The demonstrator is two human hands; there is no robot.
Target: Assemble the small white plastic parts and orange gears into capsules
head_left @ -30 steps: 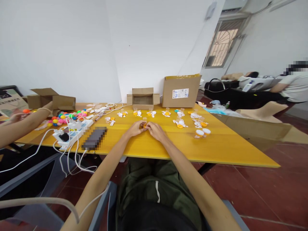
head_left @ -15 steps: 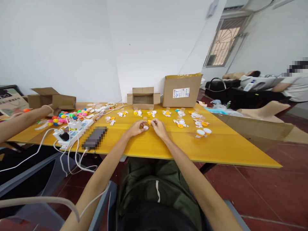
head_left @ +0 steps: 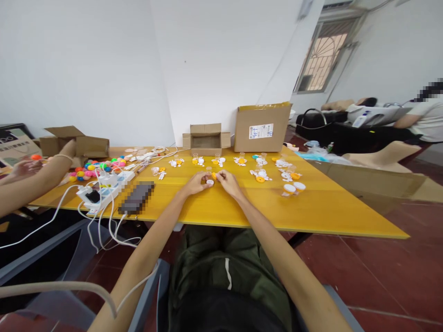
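Over the yellow table (head_left: 207, 210), my left hand (head_left: 196, 183) pinches a small round white plastic part (head_left: 209, 183). Close beside it, my right hand (head_left: 225, 180) is closed on a small orange plastic part (head_left: 214, 176). The two parts nearly meet; whether they touch I cannot tell. Just behind my fingertips stands a small clear cup (head_left: 208, 169). Little groups of white and orange parts with clear cups, such as this orange ring (head_left: 260, 179), lie beyond and to the right. Two white-lidded cups (head_left: 294, 188) stand at the right.
An open cardboard box (head_left: 206, 143) and a larger closed carton (head_left: 262, 128) stand against the wall. To the left lie a phone (head_left: 136, 197), a power strip (head_left: 109, 191) with cables and several colourful balls (head_left: 92, 171). A co-worker's arm (head_left: 41, 177) reaches in there.
My hands stay almost in place, still holding the white and orange parts. At the left, the co-worker's arm has drawn back from the open box, and that hand now shows.
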